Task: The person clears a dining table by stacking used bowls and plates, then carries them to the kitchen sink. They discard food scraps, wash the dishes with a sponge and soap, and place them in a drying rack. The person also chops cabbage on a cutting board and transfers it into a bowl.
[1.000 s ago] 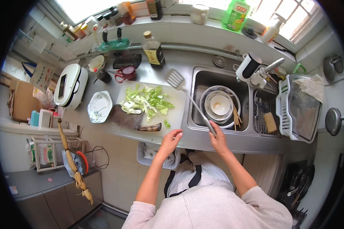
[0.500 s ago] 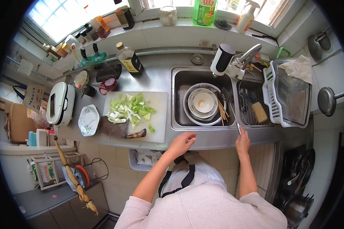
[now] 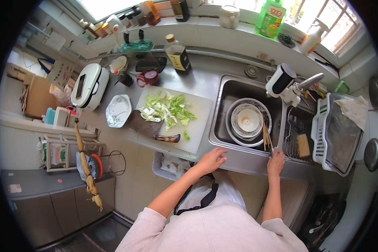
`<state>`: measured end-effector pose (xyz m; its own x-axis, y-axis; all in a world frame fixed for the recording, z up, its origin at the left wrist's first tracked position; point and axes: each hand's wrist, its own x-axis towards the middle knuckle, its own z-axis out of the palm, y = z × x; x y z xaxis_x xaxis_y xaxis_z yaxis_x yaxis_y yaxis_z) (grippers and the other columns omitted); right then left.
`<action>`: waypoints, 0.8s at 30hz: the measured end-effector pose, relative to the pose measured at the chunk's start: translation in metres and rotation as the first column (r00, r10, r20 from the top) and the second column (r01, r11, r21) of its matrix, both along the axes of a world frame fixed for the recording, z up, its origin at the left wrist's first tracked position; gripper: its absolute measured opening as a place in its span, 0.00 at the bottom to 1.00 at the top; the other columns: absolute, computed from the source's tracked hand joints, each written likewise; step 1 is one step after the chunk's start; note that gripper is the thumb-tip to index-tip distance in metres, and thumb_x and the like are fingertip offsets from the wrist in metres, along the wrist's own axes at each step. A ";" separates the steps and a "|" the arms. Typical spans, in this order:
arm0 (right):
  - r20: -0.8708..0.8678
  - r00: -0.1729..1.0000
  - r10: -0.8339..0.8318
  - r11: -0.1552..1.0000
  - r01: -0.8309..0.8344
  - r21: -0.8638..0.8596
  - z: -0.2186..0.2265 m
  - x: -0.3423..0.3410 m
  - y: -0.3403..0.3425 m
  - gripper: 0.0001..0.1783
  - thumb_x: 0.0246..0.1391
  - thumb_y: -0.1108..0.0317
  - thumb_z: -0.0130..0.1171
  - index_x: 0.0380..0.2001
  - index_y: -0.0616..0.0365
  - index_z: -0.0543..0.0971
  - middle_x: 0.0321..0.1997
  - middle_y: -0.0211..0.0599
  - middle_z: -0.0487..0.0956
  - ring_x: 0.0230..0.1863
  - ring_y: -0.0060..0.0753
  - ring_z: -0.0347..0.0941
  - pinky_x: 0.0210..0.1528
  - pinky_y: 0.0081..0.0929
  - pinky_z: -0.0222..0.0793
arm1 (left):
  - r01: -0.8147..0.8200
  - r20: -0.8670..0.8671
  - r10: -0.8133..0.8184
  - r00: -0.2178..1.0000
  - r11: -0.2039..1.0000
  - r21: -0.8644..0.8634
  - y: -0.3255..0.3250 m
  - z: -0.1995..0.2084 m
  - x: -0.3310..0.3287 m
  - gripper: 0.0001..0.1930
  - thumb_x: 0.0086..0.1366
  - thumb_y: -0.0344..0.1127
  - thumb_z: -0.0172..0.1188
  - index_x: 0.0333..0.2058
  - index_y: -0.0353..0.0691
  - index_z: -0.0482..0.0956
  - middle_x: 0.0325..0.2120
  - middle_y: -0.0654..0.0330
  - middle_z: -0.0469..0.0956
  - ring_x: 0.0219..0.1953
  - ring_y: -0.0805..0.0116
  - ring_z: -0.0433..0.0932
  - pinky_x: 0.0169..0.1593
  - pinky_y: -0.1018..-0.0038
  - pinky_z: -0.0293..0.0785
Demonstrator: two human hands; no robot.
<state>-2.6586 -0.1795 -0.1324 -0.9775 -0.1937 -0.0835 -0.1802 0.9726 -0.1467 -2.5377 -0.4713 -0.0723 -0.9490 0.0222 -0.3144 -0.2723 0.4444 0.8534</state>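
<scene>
My right hand (image 3: 275, 163) is closed round the handle of a slotted metal turner (image 3: 271, 146) at the front edge of the sink (image 3: 216, 133). The turner's head is hard to make out now. Beside it, several wooden chopsticks (image 3: 266, 136) lean in a metal basin (image 3: 231, 131), which holds stacked bowls (image 3: 248, 120). My left hand (image 3: 213, 160) hovers empty before the counter edge, fingers loosely apart. To its left, a cleaver (image 3: 149, 128) and chopped leafy greens (image 3: 168, 107) lie on a white cutting board (image 3: 199, 126).
A faucet (image 3: 292, 90) reaches over the sink. At right are a smaller basin with a sponge (image 3: 303, 145) and a white dish rack (image 3: 321, 134). A sauce bottle (image 3: 178, 56), a white plate (image 3: 118, 111) and a white appliance (image 3: 89, 88) stand on the counter.
My view has turned left, so the counter appears shifted right. The turner's slotted head, plain before beside the chopsticks, no longer shows clearly. My left hand stays empty.
</scene>
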 end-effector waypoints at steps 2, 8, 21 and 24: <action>-0.161 0.982 0.097 0.991 -0.110 -0.074 0.019 -0.002 -0.035 0.26 0.43 0.74 0.58 0.49 0.57 0.67 0.47 0.43 0.66 0.50 0.47 0.61 0.48 0.40 0.60 | -0.043 0.024 0.043 0.999 0.999 -0.013 -0.012 -0.001 0.013 0.16 0.60 0.37 0.52 0.47 0.40 0.70 0.45 0.55 0.68 0.40 0.64 0.75 0.43 0.71 0.71; -0.107 0.787 0.608 0.604 -0.546 -0.580 0.043 0.036 -0.207 0.17 0.43 0.72 0.57 0.40 0.62 0.72 0.40 0.45 0.72 0.45 0.46 0.67 0.48 0.37 0.63 | -0.349 0.002 0.350 0.937 0.934 0.076 -0.062 -0.007 0.062 0.15 0.60 0.35 0.52 0.45 0.38 0.71 0.42 0.57 0.70 0.38 0.67 0.74 0.42 0.74 0.71; -0.208 0.566 0.798 0.565 -0.822 -0.071 -0.011 0.132 -0.422 0.10 0.40 0.70 0.53 0.31 0.54 0.70 0.29 0.36 0.71 0.35 0.36 0.68 0.34 0.30 0.62 | -0.681 0.092 0.699 0.709 0.645 0.347 -0.235 -0.037 0.178 0.14 0.62 0.34 0.51 0.45 0.35 0.71 0.42 0.62 0.74 0.41 0.76 0.74 0.39 0.81 0.69; 0.037 0.598 0.800 0.594 -0.784 -0.179 0.000 0.136 -0.427 0.15 0.37 0.69 0.56 0.31 0.57 0.67 0.30 0.40 0.72 0.31 0.43 0.72 0.30 0.36 0.68 | -0.667 0.081 0.704 0.706 0.622 0.411 -0.260 -0.047 0.188 0.14 0.62 0.33 0.51 0.45 0.35 0.71 0.42 0.62 0.74 0.41 0.76 0.74 0.39 0.81 0.69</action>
<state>-2.5221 -0.6067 -0.1327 -0.4194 -0.9040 -0.0831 -0.8461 0.4224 -0.3252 -2.3498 -0.7316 -0.1195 -0.7598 -0.5456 -0.3535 -0.2848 -0.2094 0.9354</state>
